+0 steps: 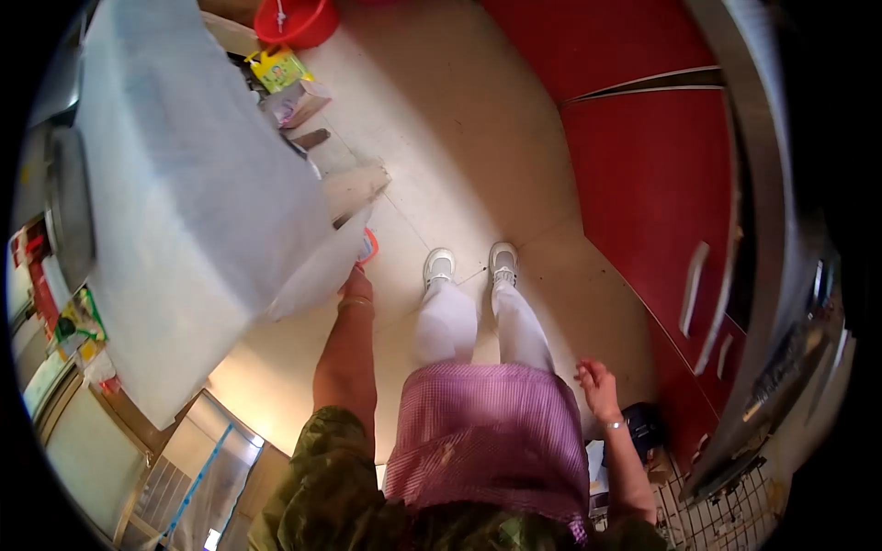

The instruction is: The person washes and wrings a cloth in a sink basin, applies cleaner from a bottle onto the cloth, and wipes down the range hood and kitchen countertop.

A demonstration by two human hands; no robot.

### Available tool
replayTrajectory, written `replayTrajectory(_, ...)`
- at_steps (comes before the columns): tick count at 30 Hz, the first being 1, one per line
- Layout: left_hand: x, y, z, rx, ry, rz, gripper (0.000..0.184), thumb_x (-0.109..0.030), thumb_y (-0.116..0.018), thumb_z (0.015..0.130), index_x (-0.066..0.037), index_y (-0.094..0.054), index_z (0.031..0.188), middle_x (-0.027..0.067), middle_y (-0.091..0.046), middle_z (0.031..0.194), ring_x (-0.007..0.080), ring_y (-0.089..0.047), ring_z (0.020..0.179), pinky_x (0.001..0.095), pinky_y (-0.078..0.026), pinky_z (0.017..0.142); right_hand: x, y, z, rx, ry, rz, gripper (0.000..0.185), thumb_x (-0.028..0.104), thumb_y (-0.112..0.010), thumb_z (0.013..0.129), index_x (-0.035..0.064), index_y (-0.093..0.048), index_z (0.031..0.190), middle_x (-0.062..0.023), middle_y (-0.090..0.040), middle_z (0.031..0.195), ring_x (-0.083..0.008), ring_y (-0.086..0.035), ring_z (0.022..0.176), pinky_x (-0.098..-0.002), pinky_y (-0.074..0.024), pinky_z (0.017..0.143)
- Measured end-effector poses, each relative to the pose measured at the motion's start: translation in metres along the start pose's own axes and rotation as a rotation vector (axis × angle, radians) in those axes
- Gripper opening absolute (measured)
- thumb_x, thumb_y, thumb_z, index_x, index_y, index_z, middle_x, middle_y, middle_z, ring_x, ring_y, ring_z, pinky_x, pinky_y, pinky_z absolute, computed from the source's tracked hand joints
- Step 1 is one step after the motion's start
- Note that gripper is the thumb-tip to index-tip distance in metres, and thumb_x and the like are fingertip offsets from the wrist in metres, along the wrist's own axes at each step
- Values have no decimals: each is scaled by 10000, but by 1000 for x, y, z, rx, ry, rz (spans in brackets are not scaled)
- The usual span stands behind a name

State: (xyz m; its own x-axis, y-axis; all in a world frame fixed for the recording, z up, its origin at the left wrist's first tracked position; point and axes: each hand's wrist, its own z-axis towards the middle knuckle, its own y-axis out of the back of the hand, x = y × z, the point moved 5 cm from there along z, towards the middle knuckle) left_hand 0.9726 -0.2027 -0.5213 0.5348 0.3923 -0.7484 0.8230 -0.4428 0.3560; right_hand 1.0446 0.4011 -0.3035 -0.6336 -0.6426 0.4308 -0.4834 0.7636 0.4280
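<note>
My left hand (356, 286) reaches forward at the edge of a pale cloth (211, 202) that hangs over a table on the left. An orange-red rimmed object (369, 246) shows just beyond its fingers, partly behind the cloth; the fingers are too small and shaded to tell their grip. On the right, my right hand (599, 386) hangs beside the checked pink apron (487, 432), its fingers loosely curled and apart, with nothing in them.
Red cabinets (648, 174) line the right side. A red basin (299, 20), a yellow container (278, 69) and a small box (299, 103) stand at the upper left. A wire rack (726, 514) is at the lower right.
</note>
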Motion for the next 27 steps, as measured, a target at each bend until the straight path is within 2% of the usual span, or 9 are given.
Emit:
replayTrajectory(2, 14, -15, 20, 55, -102, 174, 292, -327, -645, 921, -66, -676, 1047, 22, -695, 1011, 151, -657, 857, 311, -547, 745, -40, -15, 3, 8, 14, -11, 356, 276, -573, 999, 0, -590, 1223, -121, -676, 1049, -194, -690, 881, -320, -549, 753)
replayTrajectory(6, 59, -28, 95, -150, 84, 7, 189, -120, -693, 890, -71, -650, 1068, 43, -669, 1017, 125, -624, 831, 250, -516, 639, -74, -54, 5, 31, -133, 94, 341, 265, -580, 999, 4, -588, 1218, -112, -663, 1064, -185, -675, 870, -326, -545, 778)
replayTrajectory(12, 67, -64, 142, 168, -9, -119, 286, -179, -726, 892, -94, -626, 1146, -8, -649, 1046, 83, -580, 823, 195, -450, 634, -60, -71, 13, 35, -312, 202, 305, 225, -595, 991, 20, -600, 1217, -87, -670, 1055, -162, -663, 868, -304, -534, 798)
replayTrajectory(13, 66, -67, 142, 114, 9, -18, 295, -224, -743, 885, -138, -636, 1147, -15, -658, 1032, 71, -580, 808, 202, -447, 633, -64, -73, 13, 32, -300, 201, 305, 225, -594, 992, 19, -600, 1217, -83, -671, 1055, -160, -663, 870, -300, -532, 795)
replayTrajectory(17, 65, -79, 173, 371, -212, 145, 232, -206, -689, 916, -122, -627, 1123, 3, -668, 1013, 89, -589, 768, 199, -455, 616, -89, -76, 13, 32, -216, 127, 301, 222, -591, 994, 18, -601, 1215, -73, -674, 1055, -155, -662, 880, -290, -528, 784)
replayTrajectory(19, 76, -80, 195, 319, -119, 270, 135, -148, -559, 997, -66, -614, 1089, 34, -666, 983, 106, -581, 756, 184, -444, 604, -81, -78, 18, 37, -232, 167, 299, 220, -592, 994, 20, -600, 1217, -73, -673, 1060, -153, -661, 890, -287, -526, 785)
replayTrajectory(22, 66, -90, 170, 145, -65, -141, 32, -112, -604, 970, -80, -603, 973, 42, -649, 928, 126, -586, 754, 198, -480, 633, -74, -77, 25, 33, -305, 280, 302, 216, -595, 993, 24, -595, 1226, -78, -669, 1077, -153, -657, 906, -289, -523, 793)
replayTrajectory(25, 59, -93, 154, 165, -89, -74, 159, -110, -662, 936, -101, -544, 830, 29, -595, 824, 128, -501, 640, 218, -501, 620, -81, -78, 24, 16, -254, 216, 313, 213, -597, 991, 18, -586, 1235, -83, -666, 1094, -153, -654, 913, -294, -522, 795)
replayTrajectory(27, 76, -77, 180, 389, -55, -7, 151, -125, -677, 920, -101, -566, 1019, 18, -620, 842, 163, -603, 713, 217, -476, 549, -86, -77, 22, 15, -222, 225, 323, 216, -597, 991, 10, -579, 1239, -86, -666, 1099, -154, -654, 911, -297, -521, 792)
